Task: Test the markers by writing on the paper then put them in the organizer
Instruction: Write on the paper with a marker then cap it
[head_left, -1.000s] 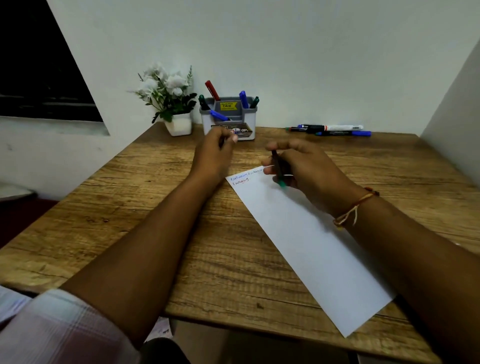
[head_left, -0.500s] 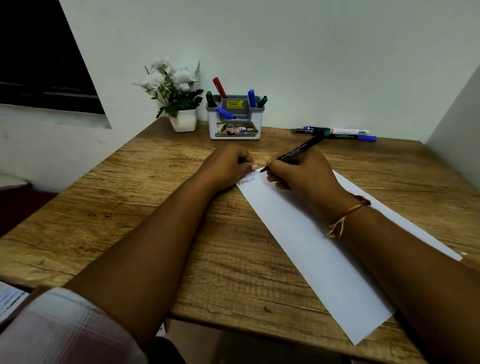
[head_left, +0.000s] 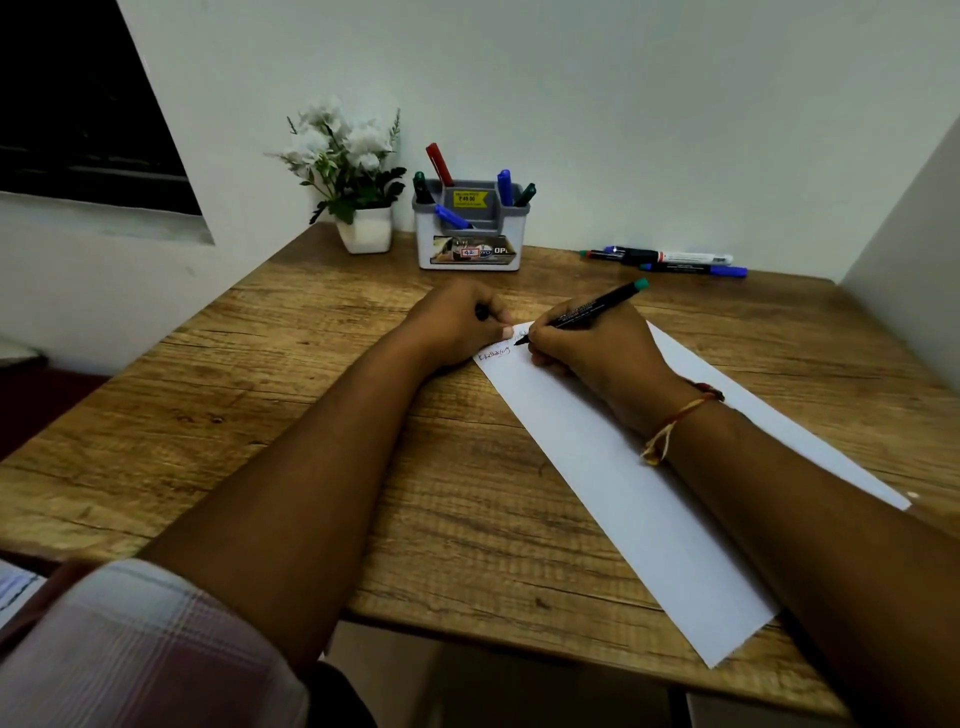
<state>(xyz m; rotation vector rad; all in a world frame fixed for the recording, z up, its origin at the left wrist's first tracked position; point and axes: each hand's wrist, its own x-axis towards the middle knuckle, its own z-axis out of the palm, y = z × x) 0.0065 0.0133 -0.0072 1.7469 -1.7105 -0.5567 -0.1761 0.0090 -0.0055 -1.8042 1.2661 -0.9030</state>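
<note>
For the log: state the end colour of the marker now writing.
Teal-green tail end on the slim black marker; head view.

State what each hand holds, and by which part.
Right hand grips the black green-ended marker low on its barrel, near the tip. Left hand curls round a small dark piece, perhaps the cap.
</note>
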